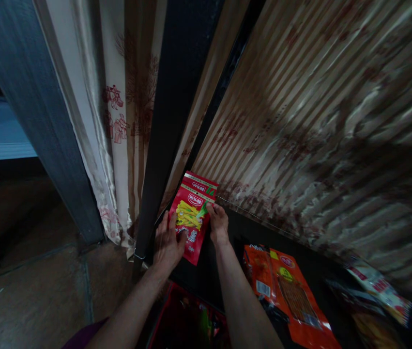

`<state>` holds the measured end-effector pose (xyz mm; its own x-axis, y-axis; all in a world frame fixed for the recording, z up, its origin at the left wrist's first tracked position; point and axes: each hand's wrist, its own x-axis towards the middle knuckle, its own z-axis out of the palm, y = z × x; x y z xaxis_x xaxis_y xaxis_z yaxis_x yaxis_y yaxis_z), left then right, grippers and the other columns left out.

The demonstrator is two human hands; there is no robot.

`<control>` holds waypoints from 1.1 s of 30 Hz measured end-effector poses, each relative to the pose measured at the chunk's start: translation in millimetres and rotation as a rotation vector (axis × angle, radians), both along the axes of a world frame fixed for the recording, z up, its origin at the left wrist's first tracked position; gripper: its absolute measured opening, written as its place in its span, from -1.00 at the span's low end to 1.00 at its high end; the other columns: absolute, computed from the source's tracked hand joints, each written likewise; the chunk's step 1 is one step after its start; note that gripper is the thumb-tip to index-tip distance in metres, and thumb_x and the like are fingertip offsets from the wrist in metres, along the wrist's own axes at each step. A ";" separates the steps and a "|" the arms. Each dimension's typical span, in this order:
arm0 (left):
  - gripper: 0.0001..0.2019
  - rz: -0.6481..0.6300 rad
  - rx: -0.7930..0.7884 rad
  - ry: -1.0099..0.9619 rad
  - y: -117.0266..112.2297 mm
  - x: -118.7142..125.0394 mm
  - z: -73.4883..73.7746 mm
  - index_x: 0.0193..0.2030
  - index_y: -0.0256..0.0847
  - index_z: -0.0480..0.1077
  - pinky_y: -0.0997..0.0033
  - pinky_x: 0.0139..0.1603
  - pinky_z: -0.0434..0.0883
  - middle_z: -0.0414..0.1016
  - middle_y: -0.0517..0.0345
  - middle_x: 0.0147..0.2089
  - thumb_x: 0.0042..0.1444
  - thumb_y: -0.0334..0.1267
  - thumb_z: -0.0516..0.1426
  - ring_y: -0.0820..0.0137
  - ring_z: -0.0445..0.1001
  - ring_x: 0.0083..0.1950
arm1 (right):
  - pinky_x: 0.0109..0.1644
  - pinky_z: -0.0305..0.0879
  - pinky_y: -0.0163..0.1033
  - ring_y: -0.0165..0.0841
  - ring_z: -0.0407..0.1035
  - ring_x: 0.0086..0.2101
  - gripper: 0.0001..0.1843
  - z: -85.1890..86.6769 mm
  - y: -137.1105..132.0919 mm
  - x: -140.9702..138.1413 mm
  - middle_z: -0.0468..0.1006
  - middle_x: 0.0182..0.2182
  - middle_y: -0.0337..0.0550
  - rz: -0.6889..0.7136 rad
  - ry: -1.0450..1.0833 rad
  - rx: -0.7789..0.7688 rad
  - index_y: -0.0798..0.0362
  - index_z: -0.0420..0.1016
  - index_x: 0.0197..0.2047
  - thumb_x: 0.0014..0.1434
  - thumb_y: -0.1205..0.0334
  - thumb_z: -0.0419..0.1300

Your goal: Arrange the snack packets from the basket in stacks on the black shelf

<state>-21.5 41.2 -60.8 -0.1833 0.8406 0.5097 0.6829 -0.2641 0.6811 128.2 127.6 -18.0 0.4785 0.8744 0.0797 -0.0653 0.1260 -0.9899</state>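
A red snack packet point(192, 213) with yellow sticks printed on it stands upright at the far left corner of a dark shelf point(242, 228), against a dark post. My left hand point(167, 245) lies against its lower left edge with fingers around it. My right hand point(218, 223) pinches its right edge between thumb and fingers.
An orange snack packet point(285, 291) lies flat on the shelf to the right, with another pale packet point(380, 286) further right. A red basket point(187, 320) with goods sits below my arms. A patterned curtain point(126, 121) hangs on the left; a ribbed striped wall point(318, 121) backs the shelf.
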 end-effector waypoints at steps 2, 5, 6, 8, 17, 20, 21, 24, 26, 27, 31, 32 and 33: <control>-0.45 -0.001 -0.013 0.003 0.1 0.0 0.8 0.28 -0.29 0.06 0.03 0.18 0.29 0.11 -0.27 0.32 0.19 -0.18 0.04 0.08 0.20 0.29 | -0.30 0.36 -0.22 -0.34 0.45 -0.45 -0.62 2.1 -2.6 -1.6 0.61 -0.43 -0.21 0.047 0.068 -0.010 0.05 0.52 -0.40 -0.30 0.03 0.42; -0.44 -0.002 0.002 -0.007 0.0 0.4 2.0 0.28 -0.30 0.06 0.04 0.18 0.30 0.12 -0.27 0.31 0.17 -0.18 0.05 0.10 0.18 0.30 | -0.31 0.37 -0.22 -0.34 0.44 -0.47 -0.61 4.7 -5.4 -4.8 0.62 -0.45 -0.22 0.094 0.133 -0.036 0.05 0.54 -0.38 -0.30 0.04 0.43; -0.44 0.000 0.011 -0.013 -0.1 0.6 2.3 0.28 -0.30 0.06 0.05 0.19 0.30 0.12 -0.27 0.31 0.17 -0.19 0.06 0.11 0.18 0.30 | -0.32 0.37 -0.23 -0.35 0.44 -0.48 -0.61 5.2 -5.6 -5.6 0.62 -0.46 -0.23 0.096 0.147 -0.043 0.05 0.54 -0.39 -0.31 0.04 0.43; -0.43 0.004 0.012 -0.023 0.0 1.0 2.7 0.29 -0.31 0.05 0.06 0.19 0.29 0.13 -0.27 0.30 0.17 -0.20 0.06 0.13 0.19 0.30 | -0.36 0.37 -0.25 -0.37 0.42 -0.51 -0.63 5.6 -5.0 -6.5 0.61 -0.50 -0.26 0.088 0.167 -0.059 0.05 0.54 -0.43 -0.33 0.04 0.43; -0.42 0.034 -0.043 -0.002 2.6 2.4 1.9 0.27 -0.33 0.07 0.00 0.26 0.18 0.25 -0.22 0.23 0.14 -0.16 0.07 0.13 0.21 0.28 | -0.32 0.41 -0.22 -0.29 0.49 -0.46 -0.57 5.7 -1.3 -5.0 0.64 -0.44 -0.20 0.175 0.140 -0.141 0.06 0.55 -0.33 -0.26 -0.01 0.42; -0.42 0.026 -0.069 0.004 2.4 2.3 4.1 0.27 -0.34 0.06 -0.02 0.27 0.16 0.28 -0.21 0.21 0.15 -0.16 0.05 0.15 0.24 0.26 | -0.31 0.43 -0.19 -0.27 0.50 -0.46 -0.56 6.5 -1.0 -5.8 0.63 -0.46 -0.20 0.202 0.147 -0.174 0.05 0.54 -0.31 -0.26 -0.02 0.42; -0.43 0.030 -0.080 -0.002 2.3 2.2 4.9 0.27 -0.34 0.07 -0.01 0.26 0.18 0.28 -0.21 0.21 0.15 -0.16 0.04 0.14 0.24 0.26 | -0.30 0.43 -0.18 -0.26 0.50 -0.46 -0.56 6.5 -0.8 -6.3 0.63 -0.47 -0.21 0.198 0.149 -0.175 0.04 0.54 -0.31 -0.26 -0.02 0.42; -0.42 0.031 -0.101 -0.020 2.4 2.3 6.0 0.27 -0.34 0.09 0.04 0.23 0.22 0.28 -0.22 0.21 0.13 -0.14 0.06 0.13 0.24 0.25 | -0.30 0.44 -0.18 -0.26 0.51 -0.45 -0.57 6.6 -0.1 -8.1 0.64 -0.47 -0.21 0.176 0.150 -0.163 0.04 0.54 -0.33 -0.26 -0.02 0.42; -0.41 0.024 -0.109 -0.021 2.7 2.4 5.9 0.27 -0.34 0.10 0.06 0.23 0.23 0.28 -0.22 0.21 0.12 -0.13 0.06 0.12 0.24 0.24 | -0.31 0.45 -0.19 -0.25 0.51 -0.45 -0.59 7.5 1.1 -9.4 0.64 -0.47 -0.20 0.166 0.157 -0.159 0.04 0.54 -0.34 -0.26 0.00 0.42; -0.41 0.024 -0.112 -0.021 2.8 2.4 5.8 0.27 -0.34 0.11 0.06 0.23 0.23 0.28 -0.21 0.21 0.12 -0.13 0.07 0.12 0.24 0.24 | -0.31 0.45 -0.19 -0.25 0.52 -0.45 -0.61 8.1 2.2 -9.8 0.64 -0.47 -0.20 0.157 0.163 -0.160 0.04 0.54 -0.35 -0.26 0.01 0.42; -0.41 0.010 -0.107 -0.023 2.7 1.6 6.4 0.27 -0.31 0.10 0.07 0.24 0.22 0.28 -0.20 0.21 0.13 -0.13 0.06 0.14 0.24 0.25 | -0.33 0.46 -0.21 -0.25 0.52 -0.46 -0.68 10.4 9.0 -9.0 0.63 -0.52 -0.22 0.105 0.184 -0.211 0.04 0.52 -0.41 -0.25 0.09 0.42; -0.42 0.003 -0.106 -0.025 2.7 1.2 7.0 0.28 -0.31 0.10 0.08 0.24 0.22 0.29 -0.19 0.21 0.14 -0.13 0.05 0.15 0.24 0.25 | -0.34 0.46 -0.21 -0.25 0.52 -0.46 -0.70 10.5 11.1 -8.2 0.62 -0.53 -0.22 0.096 0.189 -0.226 0.04 0.52 -0.41 -0.25 0.11 0.42; -0.42 -0.002 -0.107 -0.028 2.7 0.8 7.9 0.28 -0.30 0.10 0.08 0.25 0.21 0.28 -0.19 0.21 0.14 -0.13 0.05 0.16 0.24 0.25 | -0.34 0.46 -0.21 -0.26 0.52 -0.46 -0.70 10.5 13.1 -7.4 0.62 -0.54 -0.22 0.089 0.196 -0.238 0.04 0.52 -0.42 -0.25 0.13 0.42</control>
<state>-20.7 43.8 -52.9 -0.1946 0.8904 0.4115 0.6626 -0.1900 0.7245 120.7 140.7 -7.5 0.3855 0.8965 -0.2183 -0.2583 -0.1222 -0.9583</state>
